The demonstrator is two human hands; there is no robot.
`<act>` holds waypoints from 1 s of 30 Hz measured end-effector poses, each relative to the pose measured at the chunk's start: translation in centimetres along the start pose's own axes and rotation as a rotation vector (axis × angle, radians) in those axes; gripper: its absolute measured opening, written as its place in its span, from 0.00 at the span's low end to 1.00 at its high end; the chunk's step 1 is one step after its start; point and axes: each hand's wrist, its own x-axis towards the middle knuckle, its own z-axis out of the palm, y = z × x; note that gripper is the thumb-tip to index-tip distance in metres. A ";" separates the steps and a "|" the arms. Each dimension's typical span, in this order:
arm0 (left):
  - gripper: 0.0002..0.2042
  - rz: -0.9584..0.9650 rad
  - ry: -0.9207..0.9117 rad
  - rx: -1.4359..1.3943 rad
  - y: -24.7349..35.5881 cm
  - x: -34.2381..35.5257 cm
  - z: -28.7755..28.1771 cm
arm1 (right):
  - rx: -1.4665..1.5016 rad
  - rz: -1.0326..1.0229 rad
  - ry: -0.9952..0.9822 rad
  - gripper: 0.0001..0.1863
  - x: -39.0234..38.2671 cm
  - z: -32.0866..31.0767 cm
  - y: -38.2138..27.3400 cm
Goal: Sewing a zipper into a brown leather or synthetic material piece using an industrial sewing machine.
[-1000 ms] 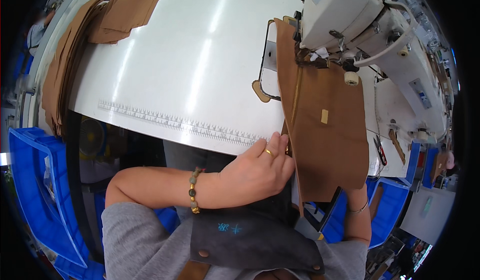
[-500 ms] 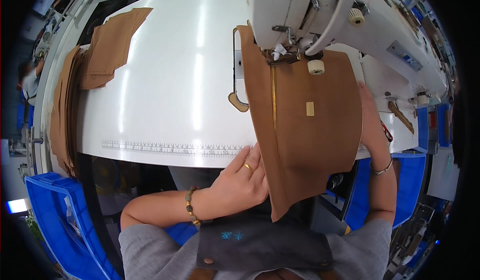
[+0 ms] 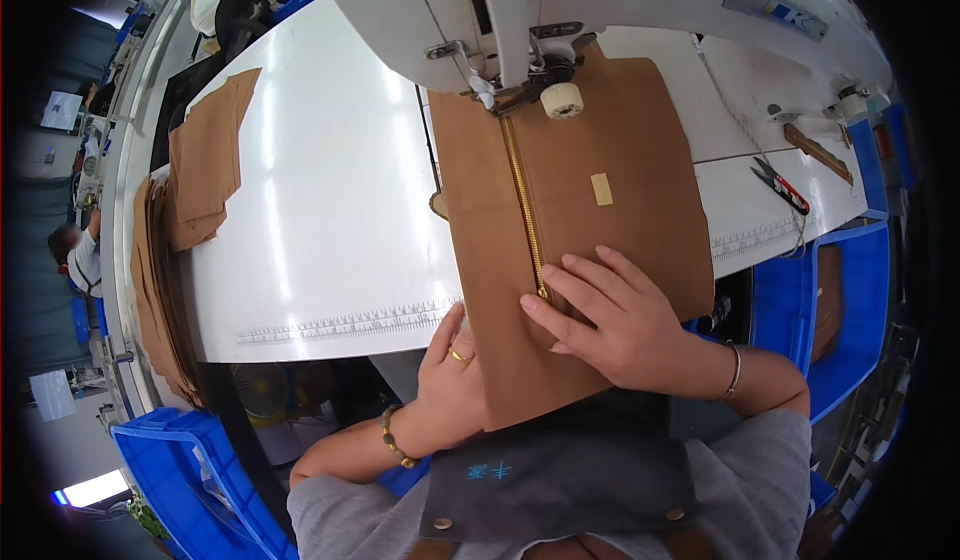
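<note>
A brown fabric panel (image 3: 620,110) with a gold-toothed zipper (image 3: 524,200) and a small beige tape patch (image 3: 601,189) lies on the white table. Its far end runs under the head of a white sewing machine (image 3: 660,0), beside the presser area. My right hand (image 3: 630,330) rests palm down on the panel with fingers spread, its fingertips at the near end of the zipper. At the panel's left edge is my left hand (image 3: 450,385), partly covered by the fabric. One finger points out along the edge; the others are mostly hidden, so its grip is unclear.
Stacked brown pieces (image 3: 160,290) lie at the table's left end, with more brown pieces (image 3: 210,155) beside them. Red-handled thread snips (image 3: 785,188) are on the right. Blue bins (image 3: 185,460) stand below the table on both sides. A printed ruler scale (image 3: 340,325) runs along the front edge.
My right hand has left the panel's right edge and come onto its top by the zipper end. The panel is turned slightly and more of the zipper shows. The view has shifted.
</note>
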 end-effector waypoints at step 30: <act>0.42 -0.082 -0.025 -0.164 -4.9 7.0 -2.2 | 0.024 0.002 -0.086 0.45 4.0 -0.9 5.0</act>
